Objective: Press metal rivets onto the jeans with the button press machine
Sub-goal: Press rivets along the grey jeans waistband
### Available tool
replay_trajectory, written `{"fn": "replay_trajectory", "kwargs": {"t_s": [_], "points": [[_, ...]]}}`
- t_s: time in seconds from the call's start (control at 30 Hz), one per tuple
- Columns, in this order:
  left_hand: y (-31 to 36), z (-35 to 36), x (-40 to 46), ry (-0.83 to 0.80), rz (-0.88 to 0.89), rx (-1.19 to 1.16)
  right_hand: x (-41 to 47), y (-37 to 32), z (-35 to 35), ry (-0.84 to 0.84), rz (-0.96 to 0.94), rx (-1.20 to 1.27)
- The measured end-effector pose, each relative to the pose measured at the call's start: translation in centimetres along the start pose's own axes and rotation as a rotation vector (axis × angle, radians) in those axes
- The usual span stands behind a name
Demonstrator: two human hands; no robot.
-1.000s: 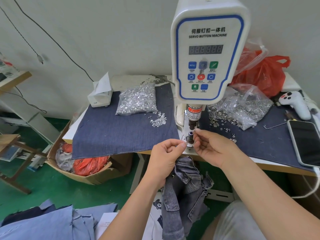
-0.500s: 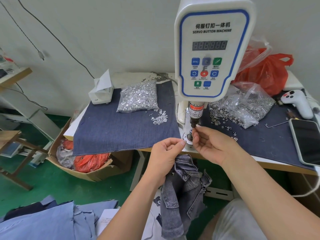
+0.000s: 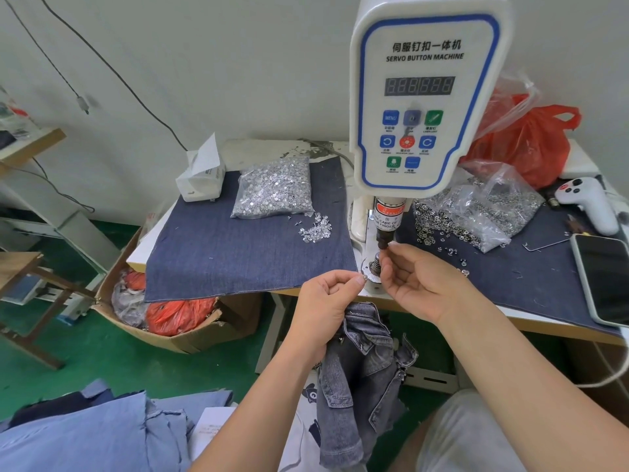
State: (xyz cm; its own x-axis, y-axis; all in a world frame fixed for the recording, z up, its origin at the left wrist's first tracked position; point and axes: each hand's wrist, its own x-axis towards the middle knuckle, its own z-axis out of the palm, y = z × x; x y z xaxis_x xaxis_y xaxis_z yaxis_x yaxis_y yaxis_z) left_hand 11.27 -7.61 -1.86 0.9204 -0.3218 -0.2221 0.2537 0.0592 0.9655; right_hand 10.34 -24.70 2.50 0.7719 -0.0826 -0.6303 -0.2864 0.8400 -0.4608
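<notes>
Fingers of the right hand [image 3: 413, 284] pinch at the button machine [image 3: 423, 97] punch tip; left hand [image 3: 326, 301] pinches a rivet [image 3: 364, 278], jeans [image 3: 360, 376] below.

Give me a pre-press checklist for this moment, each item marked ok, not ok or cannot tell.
1. Right hand clear of the punch: not ok, fingertips at its tip.
2. Left hand holds a rivet: ok, pinched.
3. Jeans laid over the lower die: not ok, hanging below the table edge.
4. Rivet seated in the punch: cannot tell.
5. Display lit: cannot tell.
</notes>
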Motion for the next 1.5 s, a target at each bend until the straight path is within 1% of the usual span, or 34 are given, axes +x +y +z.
{"fn": "replay_trajectory", "kwargs": {"t_s": [0.33, 0.5, 0.57, 0.6, 0.67, 0.73, 0.77, 0.8, 0.87, 0.97, 1.03, 1.13, 1.2, 1.27, 1.3, 1.33, 1.4, 1.43, 1.47, 1.5], "points": [[0.2, -0.1, 0.1, 0.012, -0.022, -0.015, 0.0, -0.2, 0.2, -0.015, 0.009, 0.028], [0.3, 0.0, 0.2, 0.013, -0.044, -0.033, -0.4, -0.1, -1.2, 0.0, -0.099, -0.071], [0.3, 0.0, 0.2, 0.013, -0.054, -0.038, -0.8, 0.1, -2.1, 0.025, -0.191, -0.225], [0.3, 0.1, 0.2, 0.012, -0.061, -0.04, -1.1, 0.3, -2.5, 0.038, -0.282, -0.381], [0.2, 0.4, 0.2, 0.006, -0.062, -0.042, -1.9, 0.7, -3.3, 0.043, -0.539, -0.795], [0.1, 0.8, 0.1, -0.006, -0.051, -0.019, -2.5, 1.1, -3.7, -0.031, -0.761, -1.153], [0.0, 1.0, 0.1, -0.014, -0.043, 0.003, -2.7, 1.1, -3.8, -0.059, -0.814, -1.277], [-0.1, 1.3, 0.1, -0.023, -0.034, 0.026, -2.8, 1.1, -3.9, -0.069, -0.838, -1.352], [-0.1, 1.8, 0.1, -0.031, -0.025, 0.064, -3.0, 1.2, -4.0, -0.066, -0.853, -1.4], [0.2, 2.1, 0.0, -0.047, -0.025, 0.102, -2.8, 0.9, -4.5, -0.04, -0.864, -1.42], [0.4, 2.1, -0.1, -0.086, -0.031, 0.112, -2.5, 0.5, -4.9, -0.038, -0.834, -1.41], [0.6, 2.1, -0.2, -0.117, -0.043, 0.14, -2.0, 0.3, -5.3, -0.075, -0.699, -1.225], [0.7, 2.1, -0.1, -0.091, -0.057, 0.143, -1.3, -0.2, -5.7, -0.01, -0.675, -1.151], [0.6, 1.8, -0.1, -0.058, -0.079, 0.136, -0.3, -1.8, -6.2, 0.117, -0.695, -1.142], [0.6, 1.6, 0.0, -0.044, -0.09, 0.137, 0.1, -2.9, -6.5, 0.168, -0.671, -1.073], [0.6, 1.4, 0.1, -0.033, -0.1, 0.142, 0.5, -3.9, -6.6, 0.186, -0.615, -0.944], [0.5, 1.0, 0.1, -0.016, -0.106, 0.161, 1.0, -5.3, -6.9, 0.152, -0.469, -0.659], [0.5, 0.9, 0.1, -0.012, -0.106, 0.17, 1.2, -5.7, -7.0, 0.138, -0.424, -0.585], [0.5, 0.8, 0.2, -0.008, -0.106, 0.178, 1.4, -5.9, -7.2, 0.143, -0.407, -0.577], [0.4, 0.7, 0.2, -0.002, -0.105, 0.187, 1.7, -6.0, -7.3, 0.167, -0.427, -0.63]]}}
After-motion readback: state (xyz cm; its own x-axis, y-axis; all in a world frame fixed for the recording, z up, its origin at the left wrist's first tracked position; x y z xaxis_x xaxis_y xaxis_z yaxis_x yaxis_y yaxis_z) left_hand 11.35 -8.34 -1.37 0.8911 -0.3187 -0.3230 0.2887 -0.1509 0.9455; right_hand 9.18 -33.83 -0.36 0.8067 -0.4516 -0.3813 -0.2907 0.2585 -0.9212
